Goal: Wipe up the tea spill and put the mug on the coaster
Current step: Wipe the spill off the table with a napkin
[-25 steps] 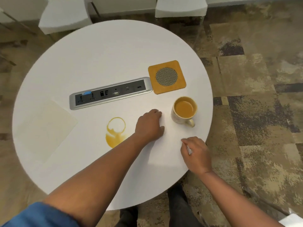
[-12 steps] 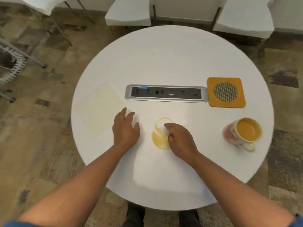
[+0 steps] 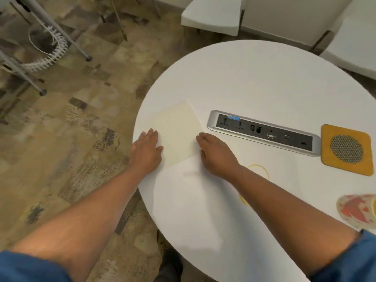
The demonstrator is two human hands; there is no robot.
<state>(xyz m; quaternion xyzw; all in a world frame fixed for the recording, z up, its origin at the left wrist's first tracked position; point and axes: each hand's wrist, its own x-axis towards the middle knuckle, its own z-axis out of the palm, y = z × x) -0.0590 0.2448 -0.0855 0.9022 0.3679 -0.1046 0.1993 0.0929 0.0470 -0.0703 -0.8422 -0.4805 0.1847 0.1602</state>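
Observation:
A pale cream cloth (image 3: 179,131) lies flat near the left edge of the round white table (image 3: 264,82). My left hand (image 3: 146,151) rests flat at the cloth's left side, fingers extended. My right hand (image 3: 215,155) lies palm down on the cloth's right edge, holding nothing. The yellow tea spill (image 3: 259,169) shows as a ring just right of my right forearm, which hides part of it. The orange coaster (image 3: 345,149) sits at the right. The flowered mug (image 3: 358,212) is cut off by the right frame edge.
A silver power strip (image 3: 262,132) is set into the table between the cloth and the coaster. White chairs (image 3: 213,15) stand behind the table. Metal chair legs (image 3: 42,43) stand on the patterned carpet at the left.
Both hands have moved left, away from the spill, to the two sides of the cloth. The view has swung left, pushing the mug to the right frame edge.

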